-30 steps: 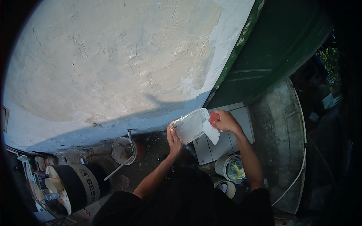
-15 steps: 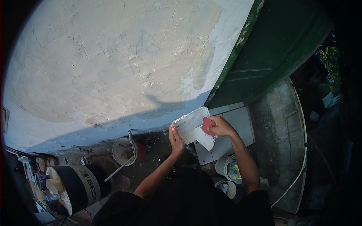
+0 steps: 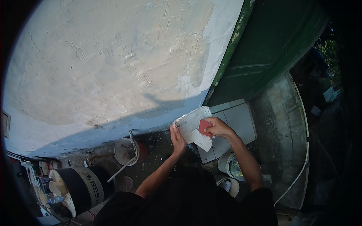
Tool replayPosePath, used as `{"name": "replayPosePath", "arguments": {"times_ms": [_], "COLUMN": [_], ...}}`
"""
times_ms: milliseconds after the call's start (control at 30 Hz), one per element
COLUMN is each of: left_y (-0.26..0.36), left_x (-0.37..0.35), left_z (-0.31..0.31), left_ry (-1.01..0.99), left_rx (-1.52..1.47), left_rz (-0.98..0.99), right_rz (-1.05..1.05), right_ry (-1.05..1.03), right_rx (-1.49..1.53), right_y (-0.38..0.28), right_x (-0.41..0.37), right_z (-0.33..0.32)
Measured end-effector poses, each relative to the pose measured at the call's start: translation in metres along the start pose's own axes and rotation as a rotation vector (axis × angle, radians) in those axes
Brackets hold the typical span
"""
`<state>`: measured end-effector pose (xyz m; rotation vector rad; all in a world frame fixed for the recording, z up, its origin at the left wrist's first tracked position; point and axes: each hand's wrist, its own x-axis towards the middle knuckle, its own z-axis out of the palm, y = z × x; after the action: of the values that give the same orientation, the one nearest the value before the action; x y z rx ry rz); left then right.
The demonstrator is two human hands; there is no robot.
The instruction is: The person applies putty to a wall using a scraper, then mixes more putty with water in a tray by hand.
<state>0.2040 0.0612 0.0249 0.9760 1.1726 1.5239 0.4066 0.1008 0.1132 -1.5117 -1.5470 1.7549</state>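
Observation:
My left hand (image 3: 178,141) grips the left side of a white, putty-smeared tray (image 3: 187,119), its fingers wrapped round the edge. The tray is tilted and held in front of my body, below the wall. In my right hand (image 3: 220,128) is a red putty scraper (image 3: 204,126), pinched between thumb and fingers. The scraper's blade rests against the white putty (image 3: 202,141) at the tray's near right part. Part of the tray's underside is hidden by my left hand.
Ahead stands a wall (image 3: 124,60) with patchy, cream-coloured coating, beside a green door (image 3: 256,56). A black drum (image 3: 85,190) and a bucket with a hose (image 3: 124,150) stand left. Pale tiles (image 3: 237,120) and buckets (image 3: 226,165) are on the right; a concrete ledge (image 3: 284,113) lies beyond.
My right hand has shifted the red scraper slightly left and up across the tray. My left hand keeps its grip. The whole view has turned a little.

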Motion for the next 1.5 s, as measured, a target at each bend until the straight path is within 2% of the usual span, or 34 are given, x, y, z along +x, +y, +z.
{"name": "replayPosePath", "arguments": {"times_ms": [167,367,500,667,800,1000,1167,1500], "left_y": [0.008,0.014,0.022,-0.010,-0.010,-0.003,0.006,0.008], "left_x": [-0.004,-0.009,-0.008,-0.013,-0.013,-0.011,-0.007,-0.001], "left_z": [0.003,0.001,0.001,-0.006,-0.007,-0.005,0.000,0.000], "left_ry": [0.002,-0.011,-0.009,-0.040,-0.062,-0.050,-0.061,-0.060], "left_rx": [-0.030,-0.048,-0.027,-0.102,-0.178,-0.053,-0.065,0.060], "left_rz": [-0.030,-0.018,-0.025,-0.041,-0.079,0.006,0.009,0.010], "right_rz": [-0.085,-0.145,-0.115,-0.129,-0.148,-0.136,-0.147,-0.174], "right_ry": [-0.043,-0.050,-0.068,-0.072,-0.022,0.045,0.043,0.069], "right_rx": [0.054,-0.048,0.107,0.144,0.105,0.288,0.428,0.468], "right_y": [0.008,-0.003,-0.013,-0.016,-0.025,-0.022,-0.013,-0.012], "right_x": [0.005,0.008,0.006,0.021,0.023,0.018,0.017,0.009], "right_z": [0.004,0.014,0.016,0.013,0.013,0.022,0.021,0.013]}}
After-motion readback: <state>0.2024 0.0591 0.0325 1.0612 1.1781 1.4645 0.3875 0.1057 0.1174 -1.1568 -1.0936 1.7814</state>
